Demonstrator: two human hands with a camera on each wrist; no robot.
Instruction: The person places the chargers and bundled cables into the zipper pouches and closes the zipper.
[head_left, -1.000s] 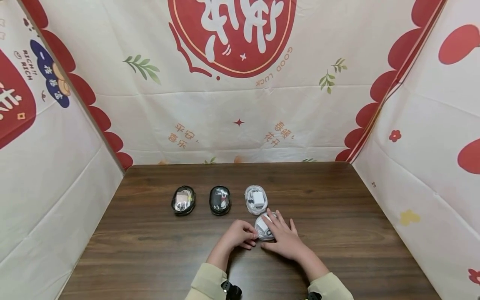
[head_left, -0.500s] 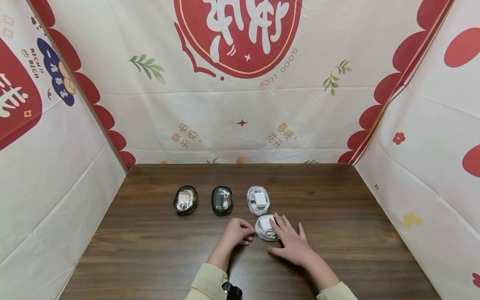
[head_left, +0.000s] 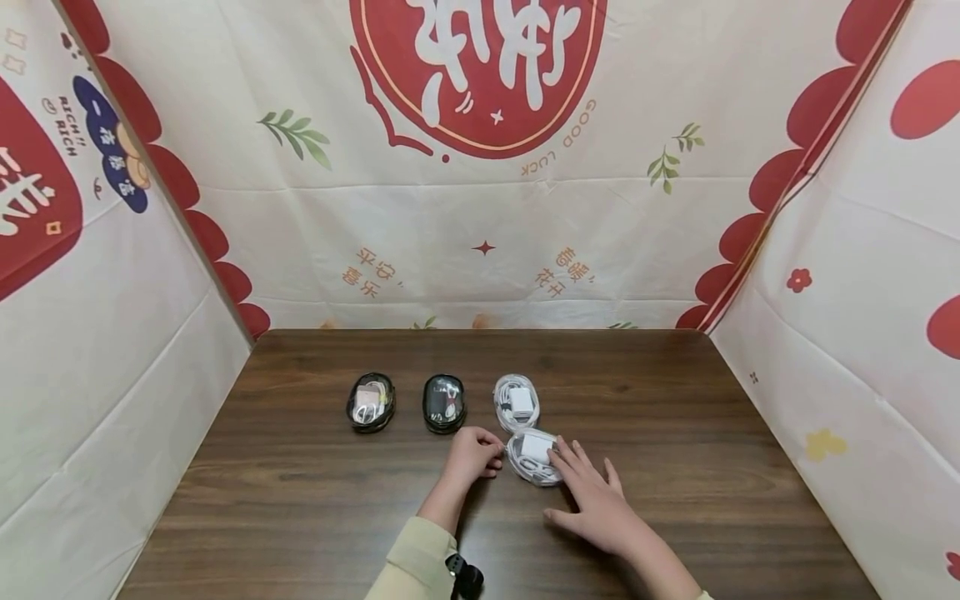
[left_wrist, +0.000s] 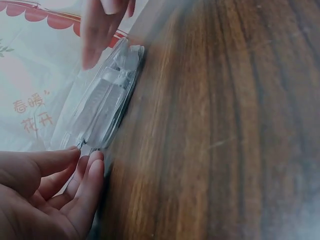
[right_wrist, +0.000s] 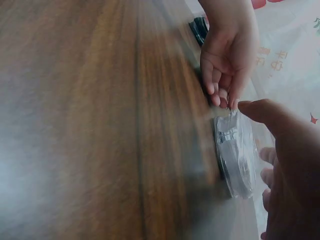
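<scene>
In the head view my left hand [head_left: 472,454] pinches the left end of a clear oval pouch [head_left: 534,457] with white trim. Inside the pouch are a white charger block and a coiled white cable. A small, thin zipper pull [right_wrist: 229,106] shows at the left fingertips in the right wrist view. My right hand [head_left: 600,504] is on the pouch's right side, fingers straight and spread, fingertips at its edge. The left wrist view shows the pouch [left_wrist: 102,102] lying on the table, with the left hand [left_wrist: 55,195] at its near end.
Just behind lies a similar white-trimmed pouch [head_left: 516,402], seemingly touching the first. Two black-trimmed pouches, one in the middle [head_left: 444,404] and one further left [head_left: 371,402], share its row. The wooden table [head_left: 300,517] has printed cloth walls [head_left: 420,217] on three sides.
My right hand has slid off the pouch's top to the right, uncovering more of it. The left hand has shifted slightly left and away. The view has turned a little.
</scene>
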